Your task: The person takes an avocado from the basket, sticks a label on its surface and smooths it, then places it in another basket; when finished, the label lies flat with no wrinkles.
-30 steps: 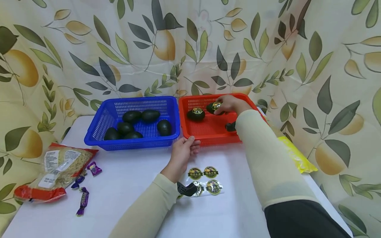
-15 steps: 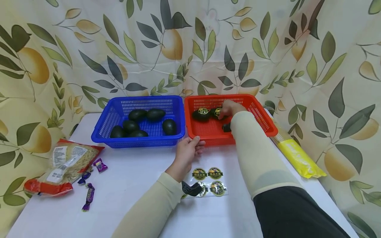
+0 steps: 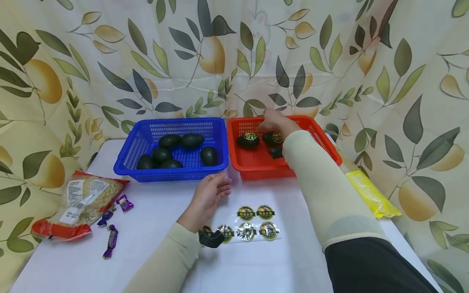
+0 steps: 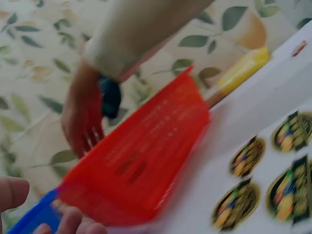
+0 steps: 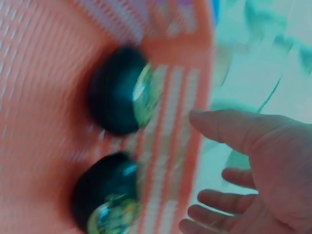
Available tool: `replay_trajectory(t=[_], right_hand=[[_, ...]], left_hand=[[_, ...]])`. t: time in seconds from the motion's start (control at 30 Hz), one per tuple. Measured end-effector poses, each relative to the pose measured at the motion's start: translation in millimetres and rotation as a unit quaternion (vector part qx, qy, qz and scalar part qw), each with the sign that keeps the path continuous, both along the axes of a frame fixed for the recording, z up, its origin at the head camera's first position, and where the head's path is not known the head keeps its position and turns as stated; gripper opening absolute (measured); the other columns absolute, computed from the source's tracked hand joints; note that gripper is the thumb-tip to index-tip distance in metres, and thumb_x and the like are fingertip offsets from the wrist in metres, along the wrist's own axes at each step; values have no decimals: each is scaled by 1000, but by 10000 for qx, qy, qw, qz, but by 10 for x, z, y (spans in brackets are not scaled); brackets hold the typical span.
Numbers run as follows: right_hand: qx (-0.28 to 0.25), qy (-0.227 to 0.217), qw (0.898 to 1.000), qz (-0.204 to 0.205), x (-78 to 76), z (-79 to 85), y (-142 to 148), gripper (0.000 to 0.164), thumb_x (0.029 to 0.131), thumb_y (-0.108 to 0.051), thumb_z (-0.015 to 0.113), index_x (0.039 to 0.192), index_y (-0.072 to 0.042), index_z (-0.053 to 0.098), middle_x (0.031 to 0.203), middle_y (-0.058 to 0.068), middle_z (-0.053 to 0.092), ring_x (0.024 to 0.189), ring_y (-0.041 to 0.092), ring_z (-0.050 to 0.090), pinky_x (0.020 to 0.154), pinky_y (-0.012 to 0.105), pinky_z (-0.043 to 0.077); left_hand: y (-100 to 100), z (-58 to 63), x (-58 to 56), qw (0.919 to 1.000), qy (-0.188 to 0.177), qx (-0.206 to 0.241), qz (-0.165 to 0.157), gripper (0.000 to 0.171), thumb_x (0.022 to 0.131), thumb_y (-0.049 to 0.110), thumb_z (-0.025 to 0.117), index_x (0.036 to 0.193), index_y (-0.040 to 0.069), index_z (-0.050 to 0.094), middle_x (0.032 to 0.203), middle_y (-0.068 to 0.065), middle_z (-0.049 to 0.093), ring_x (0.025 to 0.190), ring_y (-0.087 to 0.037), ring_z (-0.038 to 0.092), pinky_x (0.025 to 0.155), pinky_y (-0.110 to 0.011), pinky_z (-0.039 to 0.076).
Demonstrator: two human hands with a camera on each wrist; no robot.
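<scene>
Your right grip (image 3: 274, 121) is spread, thumb apart from the fingers, over the back rim of the red basket (image 3: 253, 173). Just on your side of it, two labelled avocados (image 3: 248, 141) lie side by side on the basket floor, gold-and-black stickers facing up. Your left grip (image 3: 209, 193) is loosely spread, close to the near edge of the blue basket (image 3: 168, 176), which holds six dark avocados (image 3: 192, 141) beyond it.

Both baskets stand on a white table (image 3: 304, 256). Near your left grip, toward you and to its right, a clear sheet of round stickers (image 3: 246, 213) lies flat. Well to the left of that grip rest a red-ended bag of grain (image 3: 82, 199) and some purple-wrapped sweets (image 3: 111, 242); to the right of your right grip, past the red basket, lies a yellow packet (image 3: 371, 193). Behind and on both sides of your grips hangs pale cloth (image 3: 234, 91) printed with leaves and orange fruit.
</scene>
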State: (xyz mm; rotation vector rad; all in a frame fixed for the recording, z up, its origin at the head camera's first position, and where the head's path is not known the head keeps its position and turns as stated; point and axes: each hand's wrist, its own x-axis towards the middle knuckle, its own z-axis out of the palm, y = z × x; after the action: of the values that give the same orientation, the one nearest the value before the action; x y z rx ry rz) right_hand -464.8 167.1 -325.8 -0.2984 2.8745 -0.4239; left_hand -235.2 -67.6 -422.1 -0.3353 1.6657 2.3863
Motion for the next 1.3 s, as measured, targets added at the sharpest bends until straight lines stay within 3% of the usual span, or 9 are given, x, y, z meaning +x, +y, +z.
replay_trajectory(t=[0.13, 0.33, 0.47, 0.6, 0.73, 0.9, 1.07, 1.2, 1.3], right_hand=[[-263, 108, 9981, 552, 76, 160, -403, 79, 94, -32, 73, 156, 0, 36, 153, 23, 48, 139, 39, 47, 118, 54, 40], [-943, 54, 9845, 1476, 201, 151, -990, 70, 95, -35, 72, 152, -4, 45, 152, 20, 52, 138, 36, 51, 116, 51, 44], [-1362, -16, 9729, 1870, 252, 113, -1303, 67, 95, -36, 72, 149, -4, 49, 149, 22, 55, 134, 35, 54, 112, 50, 47], [-1647, -174, 9650, 2033, 234, 61, -1609, 64, 96, -37, 72, 147, -6, 52, 148, 21, 56, 133, 33, 55, 112, 48, 48], [-1752, -243, 9617, 2094, 167, -46, -1883, 62, 96, -37, 72, 146, -4, 54, 145, 19, 59, 132, 32, 56, 114, 47, 46], [-1783, -443, 9627, 1987, 51, -202, -2057, 62, 97, -32, 72, 148, -3, 52, 146, 19, 57, 132, 33, 56, 116, 47, 44], [-1140, -370, 9701, 2112, -84, -357, -2156, 61, 96, -27, 74, 150, -8, 53, 150, 17, 55, 137, 31, 53, 119, 44, 40], [-791, -681, 9755, 1935, -125, -473, -2238, 63, 97, -26, 74, 154, -16, 49, 158, 13, 48, 145, 31, 45, 124, 48, 34], [-599, -821, 9763, 1908, -117, -532, -2299, 66, 98, -27, 73, 157, -17, 46, 162, 13, 42, 150, 32, 38, 126, 49, 29]], left_hand=[[-592, 118, 19, 9979, -213, 127, 596, 40, 108, 28, 56, 137, 3, 43, 129, -19, 62, 95, -17, 67, 96, -34, 58], [-1481, 247, 57, 9876, -921, 367, 1220, 39, 110, 38, 50, 140, 19, 38, 132, -6, 54, 104, -14, 61, 102, -27, 54], [-1888, 319, 45, 9762, -1227, 659, 1664, 53, 109, 41, 50, 154, 25, 26, 132, -3, 51, 112, -14, 57, 102, -26, 54], [-2171, 362, 3, 9679, -1283, 741, 2030, 41, 109, 40, 47, 146, 24, 35, 127, -2, 50, 121, -16, 53, 102, -27, 54], [-2291, 347, -15, 9663, -1206, 465, 2226, 31, 110, 37, 48, 136, 22, 42, 124, -1, 53, 120, -17, 56, 97, -27, 57], [-2226, 309, -45, 9658, -1157, 145, 2316, 25, 110, 35, 48, 130, 21, 42, 124, -2, 53, 123, -19, 56, 99, -27, 56], [-2182, 281, -53, 9680, -1184, 163, 2207, 22, 110, 33, 48, 127, 20, 43, 121, -3, 54, 112, -16, 58, 97, -25, 57], [-2187, 283, -55, 9670, -1208, 173, 2236, 19, 110, 31, 50, 125, 20, 46, 116, -3, 57, 102, -14, 61, 92, -24, 59], [-2204, 303, -60, 9672, -1200, 130, 2236, 20, 110, 31, 50, 125, 19, 45, 115, -3, 57, 105, -15, 61, 92, -24, 59]])
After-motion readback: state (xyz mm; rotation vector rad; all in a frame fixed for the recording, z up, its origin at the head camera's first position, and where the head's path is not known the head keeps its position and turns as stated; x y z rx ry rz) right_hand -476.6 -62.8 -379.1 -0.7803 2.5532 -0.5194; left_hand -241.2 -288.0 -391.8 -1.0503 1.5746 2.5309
